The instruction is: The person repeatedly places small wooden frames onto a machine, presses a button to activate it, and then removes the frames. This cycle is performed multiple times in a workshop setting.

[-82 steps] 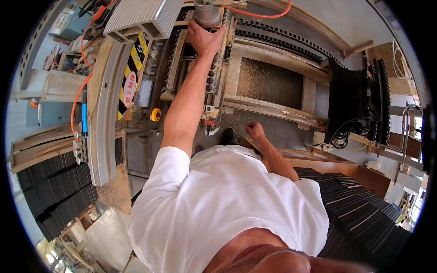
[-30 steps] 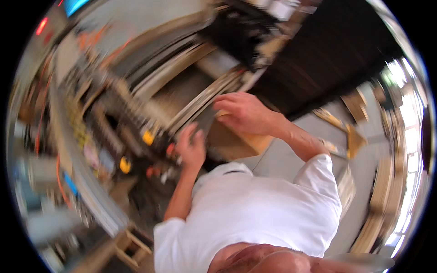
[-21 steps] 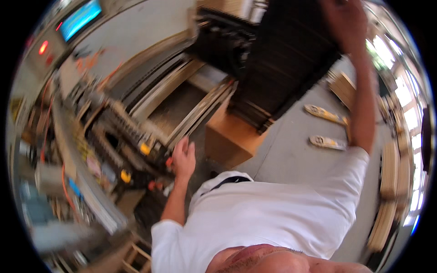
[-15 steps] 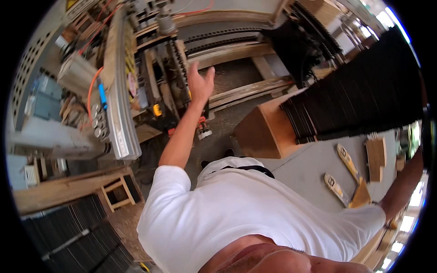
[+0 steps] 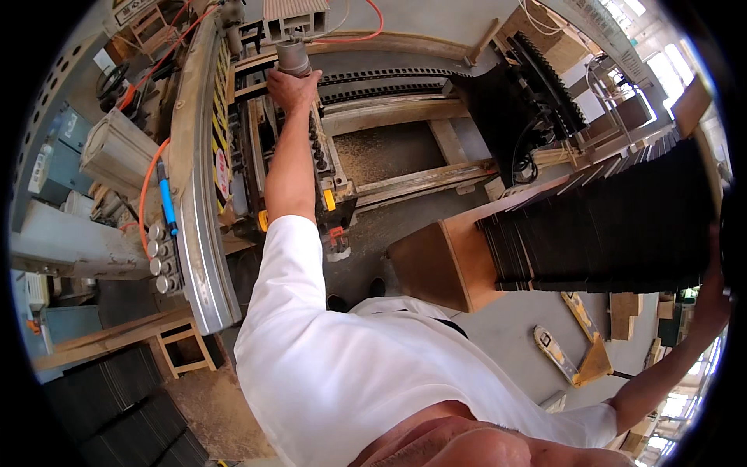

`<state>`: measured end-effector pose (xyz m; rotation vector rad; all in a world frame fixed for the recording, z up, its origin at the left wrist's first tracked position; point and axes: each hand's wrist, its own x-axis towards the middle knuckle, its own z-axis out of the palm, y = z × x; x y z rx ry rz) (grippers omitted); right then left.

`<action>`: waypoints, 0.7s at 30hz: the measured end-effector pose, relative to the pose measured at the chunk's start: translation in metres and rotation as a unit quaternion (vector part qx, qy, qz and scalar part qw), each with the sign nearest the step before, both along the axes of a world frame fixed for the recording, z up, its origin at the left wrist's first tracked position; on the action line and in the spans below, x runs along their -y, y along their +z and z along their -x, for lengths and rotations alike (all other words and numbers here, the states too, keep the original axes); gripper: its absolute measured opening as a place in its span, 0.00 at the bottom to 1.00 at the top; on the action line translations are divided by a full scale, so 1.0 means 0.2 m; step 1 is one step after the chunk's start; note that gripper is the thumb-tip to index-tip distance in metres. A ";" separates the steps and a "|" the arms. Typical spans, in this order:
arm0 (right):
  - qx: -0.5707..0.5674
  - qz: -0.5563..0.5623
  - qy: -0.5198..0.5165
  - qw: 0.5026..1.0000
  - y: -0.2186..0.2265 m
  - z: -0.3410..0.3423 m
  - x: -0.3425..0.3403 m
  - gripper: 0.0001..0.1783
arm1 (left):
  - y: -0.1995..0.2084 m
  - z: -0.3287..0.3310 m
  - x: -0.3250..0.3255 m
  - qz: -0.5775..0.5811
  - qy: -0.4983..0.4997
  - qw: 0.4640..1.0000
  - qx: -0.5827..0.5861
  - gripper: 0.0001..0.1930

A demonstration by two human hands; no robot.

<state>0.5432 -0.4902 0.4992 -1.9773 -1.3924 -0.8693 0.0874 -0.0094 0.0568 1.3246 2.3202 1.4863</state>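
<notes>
My left hand (image 5: 292,90) reaches to the far end of the machine. Its thumb and fingers lie on both sides of the lower end of a grey metal cylinder (image 5: 293,57), apparently gripping it. The fingertips are partly hidden behind the hand. My right arm stretches out to the far right, and my right hand (image 5: 714,268) is beside the end of a long row of thin black panels (image 5: 607,226). Dark rim and shadow hide its fingers. The panels stand packed together on a wooden base with a brown end board (image 5: 432,261).
A metal beam (image 5: 204,265) with round knobs runs along the left. Chain tracks (image 5: 389,78) cross the machine frame. A yellow pallet jack (image 5: 572,350) lies on the floor at right. More black panels (image 5: 117,412) are stacked at lower left.
My left hand has moved from open in mid-air above the machine, farther away and left, onto the cylinder. My right arm stays stretched toward the panels. The view has shifted.
</notes>
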 end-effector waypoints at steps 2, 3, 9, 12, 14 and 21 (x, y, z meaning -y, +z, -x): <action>0.053 0.068 0.082 0.993 -0.23 0.32 0.06 0.19 | 0.01 0.01 -0.04 -0.027 0.015 1.000 0.000 0.56; 0.077 0.125 0.146 0.978 -0.32 0.48 0.06 0.18 | 0.04 -0.01 -0.03 -0.045 0.008 0.999 -0.002 0.50; 0.014 0.290 0.353 0.889 -0.68 0.83 -0.22 0.16 | 0.04 0.10 -0.02 -0.026 0.001 0.999 0.025 0.43; -0.055 0.314 0.360 0.877 -0.92 0.81 -0.26 0.12 | 0.01 0.02 -0.07 -0.029 -0.017 0.999 0.029 0.43; -0.089 0.334 0.367 0.864 -1.03 0.79 -0.28 0.11 | 0.01 0.02 -0.08 -0.025 -0.023 0.999 0.027 0.42; -0.177 0.341 0.354 0.853 -1.24 0.75 -0.39 0.12 | 0.06 0.14 0.03 0.021 -0.041 0.999 0.027 0.52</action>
